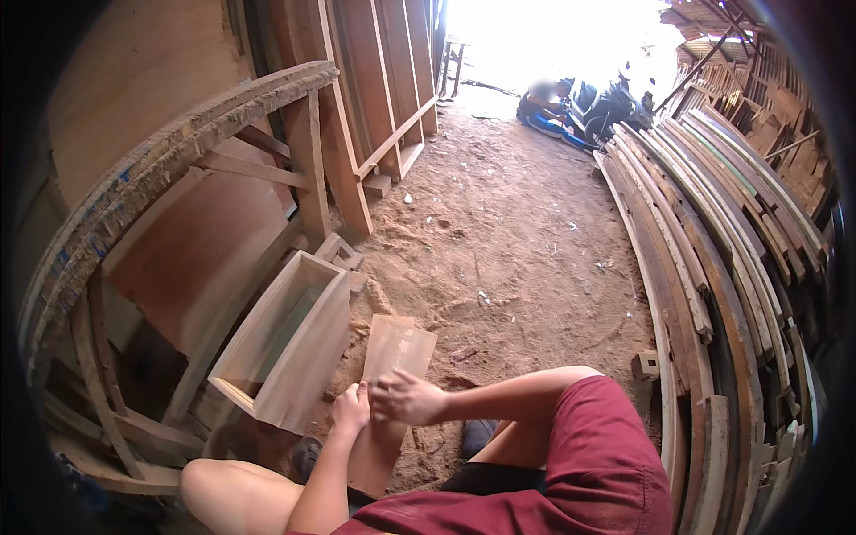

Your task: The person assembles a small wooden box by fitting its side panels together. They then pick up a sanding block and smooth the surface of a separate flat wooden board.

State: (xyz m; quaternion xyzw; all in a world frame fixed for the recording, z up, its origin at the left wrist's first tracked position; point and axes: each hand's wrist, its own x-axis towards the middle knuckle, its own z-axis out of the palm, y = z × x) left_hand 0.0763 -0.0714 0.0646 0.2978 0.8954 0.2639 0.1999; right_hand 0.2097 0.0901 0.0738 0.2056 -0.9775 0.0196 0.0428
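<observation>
One flat wooden board (399, 343) lies lengthwise in front of the seated person, between their legs, its far corners over the near end of the dirt floor (517, 259). It is a plain, smooth rectangle, light brown, with a paler patch near its far end. Both hands are close together at its middle: the left hand (350, 407), curled with the thumb up, is at the board's left long edge, while the right hand (410, 398) lies across the upper face, its fingers blurred and just beside the left. Whether either is clamped on the board cannot be told.

Just left of the board is one open-topped wooden box (308, 357), long and rectangular, with pale, fine-grained walls and a greenish-grey inside. Two dark shoes (307, 456) show, one on each side of the board.

Along the floor's left edge stands one rough wooden frame (314, 169), its thick top rail ragged and blue-stained. Along the right edge lie long planks (687, 259), too many and overlapping to count, with one small block (644, 366) beside them. At the far end, one other person (541, 111) sits by one dark motorcycle (606, 111).
</observation>
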